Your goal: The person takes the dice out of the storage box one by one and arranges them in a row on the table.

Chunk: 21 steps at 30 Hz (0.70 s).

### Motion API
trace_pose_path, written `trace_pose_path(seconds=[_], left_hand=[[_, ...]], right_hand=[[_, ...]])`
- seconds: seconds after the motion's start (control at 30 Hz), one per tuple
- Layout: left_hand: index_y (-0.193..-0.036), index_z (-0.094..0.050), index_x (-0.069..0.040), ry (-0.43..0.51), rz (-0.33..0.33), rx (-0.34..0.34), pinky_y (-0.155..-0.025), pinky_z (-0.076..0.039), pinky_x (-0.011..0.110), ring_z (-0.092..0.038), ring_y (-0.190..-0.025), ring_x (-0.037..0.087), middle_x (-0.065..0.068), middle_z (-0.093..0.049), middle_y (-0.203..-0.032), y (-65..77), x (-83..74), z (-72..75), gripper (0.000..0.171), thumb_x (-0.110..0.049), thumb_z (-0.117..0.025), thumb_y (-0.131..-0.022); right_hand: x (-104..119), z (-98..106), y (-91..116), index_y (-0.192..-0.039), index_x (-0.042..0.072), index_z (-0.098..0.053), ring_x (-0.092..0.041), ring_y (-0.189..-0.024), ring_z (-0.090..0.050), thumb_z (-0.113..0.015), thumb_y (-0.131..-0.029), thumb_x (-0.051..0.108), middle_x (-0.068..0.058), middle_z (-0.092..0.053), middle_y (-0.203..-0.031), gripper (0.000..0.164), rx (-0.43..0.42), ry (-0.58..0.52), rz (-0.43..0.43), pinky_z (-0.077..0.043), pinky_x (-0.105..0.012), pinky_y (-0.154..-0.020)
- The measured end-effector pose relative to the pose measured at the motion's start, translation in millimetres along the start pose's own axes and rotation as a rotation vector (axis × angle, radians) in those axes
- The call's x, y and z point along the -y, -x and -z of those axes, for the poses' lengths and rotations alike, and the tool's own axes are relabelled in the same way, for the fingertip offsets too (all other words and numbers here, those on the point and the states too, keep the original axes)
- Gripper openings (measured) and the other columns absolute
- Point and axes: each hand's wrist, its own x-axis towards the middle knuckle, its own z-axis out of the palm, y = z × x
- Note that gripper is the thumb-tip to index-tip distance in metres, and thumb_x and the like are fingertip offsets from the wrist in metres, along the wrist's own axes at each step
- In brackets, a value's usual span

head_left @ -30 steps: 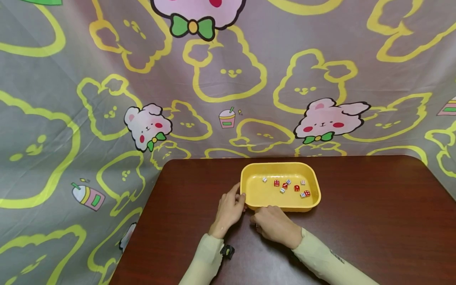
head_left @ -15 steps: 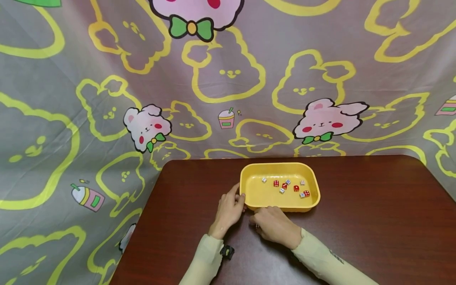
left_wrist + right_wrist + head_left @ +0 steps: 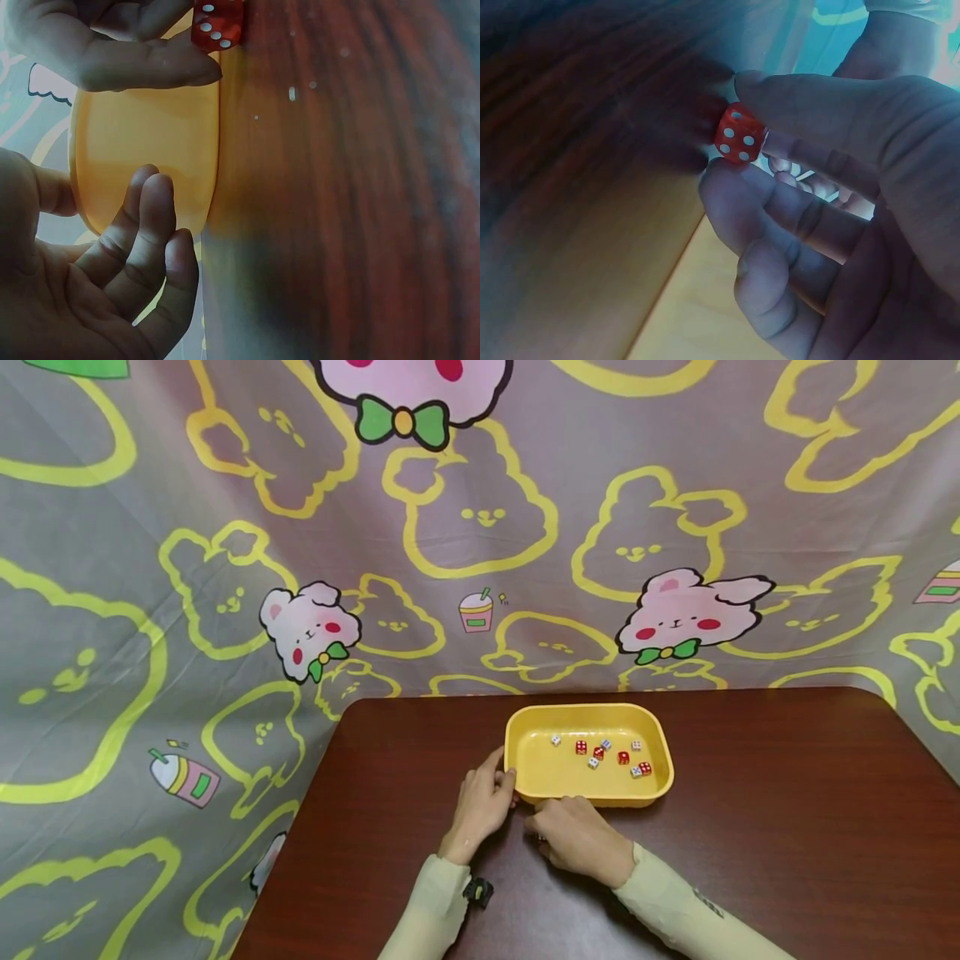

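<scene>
A yellow plastic tray stands toward the back of the table with several red dice and white dice scattered inside. My left hand holds the tray's left end, thumb at the rim and fingers along the outer wall. Just in front of the tray, my right hand pinches one red die between thumb and index finger, low over the tabletop. White pips show on the face turned to the right wrist camera. From the head camera, the hand mostly hides this die.
The dark red-brown wooden table extends to both sides of the tray. Behind and to the left hangs a grey curtain printed with cartoon bears, close to the table's back edge. A black strap device sits at the left wrist.
</scene>
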Motion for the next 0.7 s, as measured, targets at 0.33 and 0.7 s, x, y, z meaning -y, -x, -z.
trace_pose_path(seconds=[0.33, 0.7], left_hand=[[-0.154, -0.05, -0.011, -0.002, 0.004, 0.005, -0.064, -0.049, 0.025, -0.062, -0.056, 0.002, -0.004, -0.073, -0.072, 0.4, -1.7, 0.0, 0.049, -0.023, -0.053, -0.107], [-0.155, -0.049, -0.012, -0.005, 0.008, 0.005, -0.062, -0.048, 0.025, -0.061, -0.055, 0.004, -0.006, -0.071, -0.069, 1.4, -1.8, 0.0, 0.049, -0.022, -0.053, -0.107]], right_hand=[[1.2, 0.9, 0.1, -0.069, 0.024, -0.065, -0.012, -0.057, -0.057, -0.089, -0.071, 0.013, 0.007, -0.066, -0.071, 0.026, -0.007, -0.014, -0.011, -0.042, -0.033, -0.047], [3.3, 4.7, 0.6, -0.068, 0.024, -0.066, -0.009, -0.051, -0.05, -0.087, -0.07, 0.011, 0.009, -0.063, -0.065, 0.024, -0.038, -0.041, -0.013, -0.038, -0.032, -0.046]])
